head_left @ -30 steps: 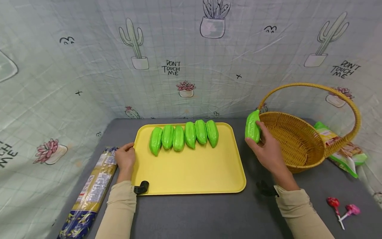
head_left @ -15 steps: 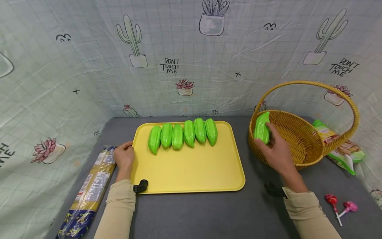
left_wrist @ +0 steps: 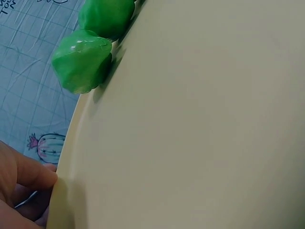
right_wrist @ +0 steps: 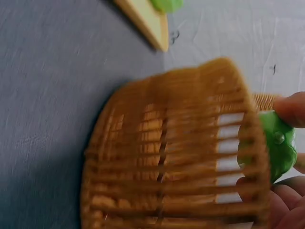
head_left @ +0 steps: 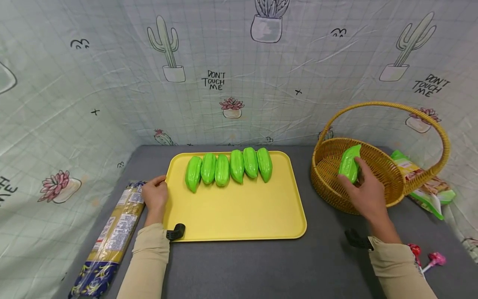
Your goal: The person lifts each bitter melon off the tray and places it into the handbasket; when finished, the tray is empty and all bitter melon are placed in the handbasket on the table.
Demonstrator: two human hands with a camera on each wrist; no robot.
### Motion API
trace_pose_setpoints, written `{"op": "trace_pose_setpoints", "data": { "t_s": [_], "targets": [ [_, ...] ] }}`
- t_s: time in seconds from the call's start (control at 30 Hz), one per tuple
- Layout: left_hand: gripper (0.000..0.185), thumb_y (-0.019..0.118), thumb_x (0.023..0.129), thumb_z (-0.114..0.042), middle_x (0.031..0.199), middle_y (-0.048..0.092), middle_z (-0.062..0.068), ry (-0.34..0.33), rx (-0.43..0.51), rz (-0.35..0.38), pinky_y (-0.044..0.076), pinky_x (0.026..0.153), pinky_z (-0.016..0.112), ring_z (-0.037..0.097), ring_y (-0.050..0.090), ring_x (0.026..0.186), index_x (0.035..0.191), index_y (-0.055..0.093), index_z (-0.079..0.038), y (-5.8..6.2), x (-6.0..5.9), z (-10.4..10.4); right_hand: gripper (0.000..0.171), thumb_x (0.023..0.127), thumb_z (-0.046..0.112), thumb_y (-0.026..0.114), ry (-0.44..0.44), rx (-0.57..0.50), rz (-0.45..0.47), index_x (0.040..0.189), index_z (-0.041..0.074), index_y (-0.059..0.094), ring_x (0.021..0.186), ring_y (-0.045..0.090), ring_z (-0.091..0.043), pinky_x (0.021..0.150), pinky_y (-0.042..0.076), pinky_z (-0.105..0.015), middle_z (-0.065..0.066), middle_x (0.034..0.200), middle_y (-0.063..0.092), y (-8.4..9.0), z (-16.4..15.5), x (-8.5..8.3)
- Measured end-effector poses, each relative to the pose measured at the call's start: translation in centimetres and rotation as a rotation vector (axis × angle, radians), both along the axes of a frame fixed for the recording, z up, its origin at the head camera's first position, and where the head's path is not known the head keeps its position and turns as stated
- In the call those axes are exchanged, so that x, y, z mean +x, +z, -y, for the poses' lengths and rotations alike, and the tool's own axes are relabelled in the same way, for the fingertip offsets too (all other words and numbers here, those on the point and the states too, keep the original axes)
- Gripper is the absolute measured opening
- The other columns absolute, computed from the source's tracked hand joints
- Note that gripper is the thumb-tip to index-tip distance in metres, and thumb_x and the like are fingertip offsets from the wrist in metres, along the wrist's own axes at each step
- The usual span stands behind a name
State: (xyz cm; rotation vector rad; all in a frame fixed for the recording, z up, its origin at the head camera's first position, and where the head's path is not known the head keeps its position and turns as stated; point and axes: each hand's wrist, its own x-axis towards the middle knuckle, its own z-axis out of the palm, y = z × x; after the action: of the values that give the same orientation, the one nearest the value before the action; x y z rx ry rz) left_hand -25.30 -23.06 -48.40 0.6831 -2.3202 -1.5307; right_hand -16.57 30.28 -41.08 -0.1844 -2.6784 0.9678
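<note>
While over basket (head_left: 328,195), gourd (head_left: 349,167) in right hand (head_left: 364,192)

In the right wrist view we found the basket (right_wrist: 171,152) smeared by motion blur, its weave running together, and the green vegetable (right_wrist: 276,145) half hidden behind its rim. The right hand (right_wrist: 281,191) was cut off by the edge there. From the head camera, the lollipops (head_left: 429,257) were partly covered by the right sleeve, and the snack bag (head_left: 429,187) lay partly behind the basket, its print too small to read. The left wrist view showed only a slice of the left hand (left_wrist: 21,191).
</note>
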Motion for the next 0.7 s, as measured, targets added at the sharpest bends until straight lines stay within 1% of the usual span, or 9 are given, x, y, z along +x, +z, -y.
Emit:
{"op": "trace_pose_setpoints", "data": {
  "t_s": [0.1, 0.2, 0.23, 0.3, 0.37, 0.4, 0.47, 0.57, 0.7],
  "targets": [
    [0.037, 0.044, 0.104, -0.004, 0.133, 0.063, 0.028, 0.006, 0.001, 0.006, 0.049, 0.097, 0.049, 0.042, 0.060, 0.119, 0.131, 0.067, 0.004, 0.0, 0.1, 0.0, 0.077, 0.101, 0.038, 0.061, -0.023, 0.027, -0.003, 0.162, 0.005, 0.027, 0.114, 0.061, -0.056, 0.066, 0.040, -0.011, -0.042, 0.137, 0.053, -0.4, -0.9, 0.1],
    [0.038, 0.043, 0.104, -0.004, 0.134, 0.063, 0.028, 0.007, 0.005, 0.009, 0.050, 0.098, 0.049, 0.042, 0.060, 0.120, 0.132, 0.067, 0.003, 0.1, 0.1, 0.0, 0.077, 0.102, 0.038, 0.061, -0.039, 0.040, 0.004, 0.162, 0.005, 0.026, 0.110, 0.062, -0.055, 0.062, 0.035, -0.008, -0.042, 0.133, 0.055, -0.8, -1.6, 0.2],
    [0.038, 0.043, 0.104, -0.004, 0.134, 0.063, 0.028, 0.008, 0.006, 0.010, 0.050, 0.098, 0.049, 0.042, 0.060, 0.120, 0.132, 0.066, 0.003, 0.2, 0.1, -0.1, 0.077, 0.101, 0.037, 0.061, -0.044, 0.044, 0.002, 0.162, 0.004, 0.026, 0.110, 0.062, -0.055, 0.062, 0.036, -0.009, -0.042, 0.133, 0.055, -0.9, -1.8, 0.3],
    [0.038, 0.043, 0.103, -0.004, 0.134, 0.063, 0.028, 0.008, 0.007, 0.007, 0.049, 0.098, 0.049, 0.042, 0.059, 0.121, 0.132, 0.067, 0.003, 0.3, 0.1, -0.2, 0.077, 0.101, 0.037, 0.061, -0.053, 0.057, 0.001, 0.161, 0.003, 0.026, 0.108, 0.062, -0.055, 0.064, 0.044, -0.018, -0.043, 0.132, 0.055, -1.0, -2.1, 0.3],
    [0.038, 0.043, 0.103, -0.004, 0.134, 0.063, 0.028, 0.011, 0.009, 0.008, 0.049, 0.098, 0.049, 0.042, 0.059, 0.121, 0.132, 0.067, 0.003, 0.4, 0.1, -0.2, 0.077, 0.102, 0.037, 0.061, -0.058, 0.064, 0.003, 0.161, 0.002, 0.026, 0.109, 0.061, -0.055, 0.068, 0.051, -0.033, -0.043, 0.132, 0.054, -1.0, -2.3, 0.2],
    [0.037, 0.044, 0.103, -0.003, 0.133, 0.063, 0.028, 0.013, 0.008, 0.008, 0.049, 0.098, 0.049, 0.042, 0.059, 0.121, 0.132, 0.067, 0.004, 0.4, 0.1, -0.2, 0.077, 0.102, 0.037, 0.060, -0.057, 0.066, 0.006, 0.161, 0.001, 0.026, 0.110, 0.060, -0.056, 0.071, 0.053, -0.041, -0.044, 0.133, 0.053, -0.9, -2.4, 0.2],
    [0.037, 0.044, 0.103, -0.003, 0.133, 0.063, 0.028, 0.015, 0.005, 0.008, 0.049, 0.098, 0.049, 0.042, 0.059, 0.120, 0.131, 0.067, 0.004, 0.4, 0.2, -0.3, 0.078, 0.102, 0.037, 0.059, -0.051, 0.060, 0.018, 0.161, 0.000, 0.024, 0.113, 0.058, -0.058, 0.077, 0.052, -0.057, -0.044, 0.136, 0.051, -0.9, -2.7, 0.0],
    [0.037, 0.045, 0.102, -0.002, 0.132, 0.064, 0.029, 0.016, 0.000, 0.010, 0.049, 0.097, 0.050, 0.042, 0.060, 0.119, 0.130, 0.068, 0.004, 0.4, 0.2, -0.2, 0.079, 0.103, 0.038, 0.057, -0.034, 0.046, 0.049, 0.161, -0.001, 0.022, 0.119, 0.053, -0.062, 0.085, 0.049, -0.066, -0.045, 0.142, 0.045, -1.0, -3.5, -0.3],
    [0.037, 0.044, 0.102, -0.002, 0.133, 0.063, 0.029, 0.003, 0.001, 0.011, 0.049, 0.097, 0.050, 0.043, 0.060, 0.119, 0.130, 0.067, 0.005, 0.3, 0.4, -0.2, 0.081, 0.104, 0.040, 0.055, -0.006, 0.030, 0.092, 0.161, -0.003, 0.018, 0.123, 0.047, -0.064, 0.088, 0.046, -0.068, -0.046, 0.146, 0.039, -1.0, -4.7, -0.9]
  ]
}}
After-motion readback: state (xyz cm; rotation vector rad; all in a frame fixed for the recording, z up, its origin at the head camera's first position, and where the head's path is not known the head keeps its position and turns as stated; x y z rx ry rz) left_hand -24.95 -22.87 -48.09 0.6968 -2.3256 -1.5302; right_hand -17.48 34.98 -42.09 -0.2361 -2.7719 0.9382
